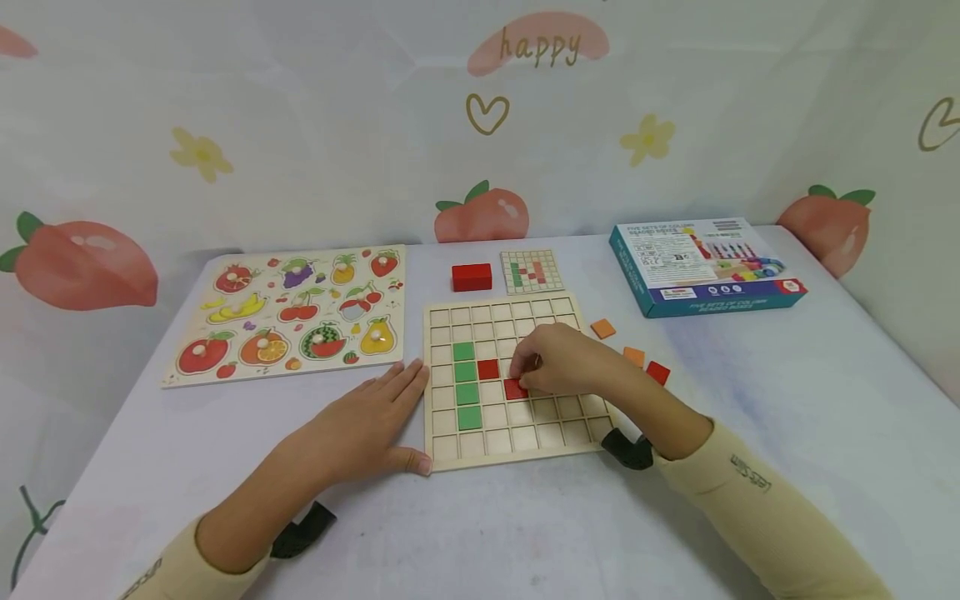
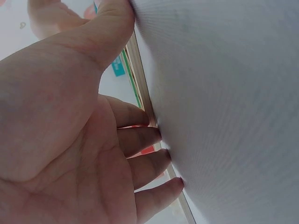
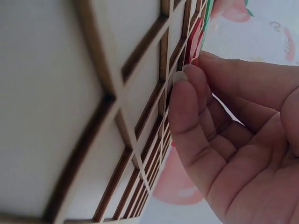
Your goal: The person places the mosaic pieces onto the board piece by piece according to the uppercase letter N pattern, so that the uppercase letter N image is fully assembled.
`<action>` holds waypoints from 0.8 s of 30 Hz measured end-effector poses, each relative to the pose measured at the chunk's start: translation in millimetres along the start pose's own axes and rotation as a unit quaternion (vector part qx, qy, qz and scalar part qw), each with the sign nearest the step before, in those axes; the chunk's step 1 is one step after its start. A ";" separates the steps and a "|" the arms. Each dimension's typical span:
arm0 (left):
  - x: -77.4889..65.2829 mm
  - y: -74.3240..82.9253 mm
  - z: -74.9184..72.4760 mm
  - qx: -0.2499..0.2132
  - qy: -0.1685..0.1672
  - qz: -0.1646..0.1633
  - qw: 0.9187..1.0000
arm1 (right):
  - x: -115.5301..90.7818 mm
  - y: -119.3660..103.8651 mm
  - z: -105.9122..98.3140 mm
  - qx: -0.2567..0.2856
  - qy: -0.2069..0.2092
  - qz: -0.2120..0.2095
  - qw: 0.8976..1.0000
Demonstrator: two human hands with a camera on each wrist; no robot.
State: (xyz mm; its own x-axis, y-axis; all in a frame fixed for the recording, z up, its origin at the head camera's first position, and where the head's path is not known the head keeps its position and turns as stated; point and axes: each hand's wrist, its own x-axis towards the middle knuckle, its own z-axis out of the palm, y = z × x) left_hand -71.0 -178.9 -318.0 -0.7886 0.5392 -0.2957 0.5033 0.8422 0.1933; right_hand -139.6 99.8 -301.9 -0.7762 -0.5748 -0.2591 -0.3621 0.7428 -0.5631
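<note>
In the head view my left hand (image 1: 362, 431) rests flat on the table, fingers straight, with fingertips and thumb at the left edge of the wooden grid board (image 1: 442, 452). My right hand (image 1: 558, 360) is over the board's middle, its fingers curled, thumb and fingertips at a red square tile (image 1: 515, 389) lying at a cell. Another red tile (image 1: 488, 369) sits up and left of it. A column of green tiles (image 1: 467, 393) fills cells near the board's left side. In the right wrist view, the thumb and fingers (image 3: 187, 107) meet close beside a red tile (image 3: 193, 42).
A pattern card (image 1: 531, 272) and a red block (image 1: 472, 277) lie behind the board. Loose orange tiles (image 1: 603, 328) and a red tile (image 1: 657, 372) are on its right. A fruit puzzle board (image 1: 285, 321) is at left, a boxed set (image 1: 705, 267) at back right.
</note>
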 end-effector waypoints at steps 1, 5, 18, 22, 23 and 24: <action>-0.1 0.1 -0.1 0.000 0.000 0.001 1.000 | -1.1 1.0 -0.4 -0.001 0.000 -0.004 1.000; -0.4 0.6 -0.8 0.000 0.001 0.001 1.000 | -8.3 7.9 -2.7 0.005 0.010 -0.020 1.000; -0.2 0.4 -0.7 0.002 0.001 0.001 1.000 | -52.8 46.8 -27.2 0.030 0.051 0.027 0.998; -0.2 0.7 -0.8 -0.001 0.001 -0.001 1.000 | -67.4 58.4 -37.6 0.031 0.061 0.058 0.996; -0.3 0.8 -0.9 -0.002 0.001 -0.001 1.000 | -70.3 61.7 -40.0 0.029 0.063 0.066 0.995; -0.3 0.9 -0.9 -0.003 0.001 -0.001 1.000 | -73.1 65.2 -42.3 0.025 0.066 0.072 0.995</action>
State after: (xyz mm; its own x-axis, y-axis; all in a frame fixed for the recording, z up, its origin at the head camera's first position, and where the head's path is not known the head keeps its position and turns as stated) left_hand -70.7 -178.2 -316.8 -0.7902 0.5376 -0.2942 0.4999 0.8432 0.1979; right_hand -128.2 204.7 -286.5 -0.8807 -0.4102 -0.2369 -0.2174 0.7944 -0.5672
